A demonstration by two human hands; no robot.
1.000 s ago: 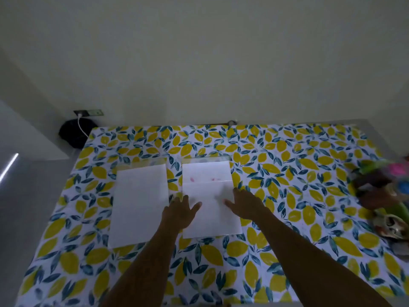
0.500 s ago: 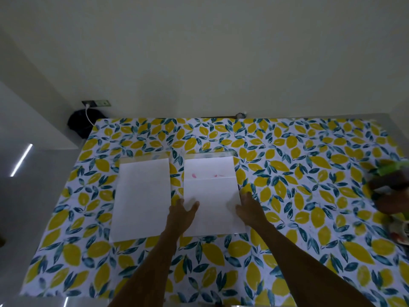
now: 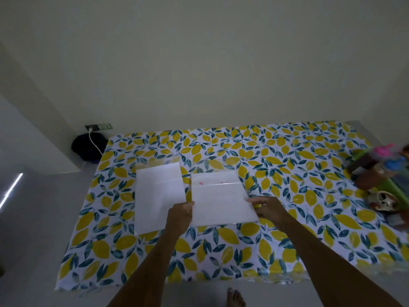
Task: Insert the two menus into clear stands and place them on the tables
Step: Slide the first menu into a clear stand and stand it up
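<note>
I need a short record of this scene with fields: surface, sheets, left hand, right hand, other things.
surface: lemon-print cloth
sheets: two white sheets, left sheet flat, right sheet held
left hand: grips right sheet's left edge
right hand: grips its right edge
other things: colourful clutter at the right; dark bag by the wall socket

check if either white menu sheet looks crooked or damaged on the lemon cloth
No damage shows. The right white menu sheet, gripped by left hand and right hand, sits slightly skewed beside the left white sheet.
</note>
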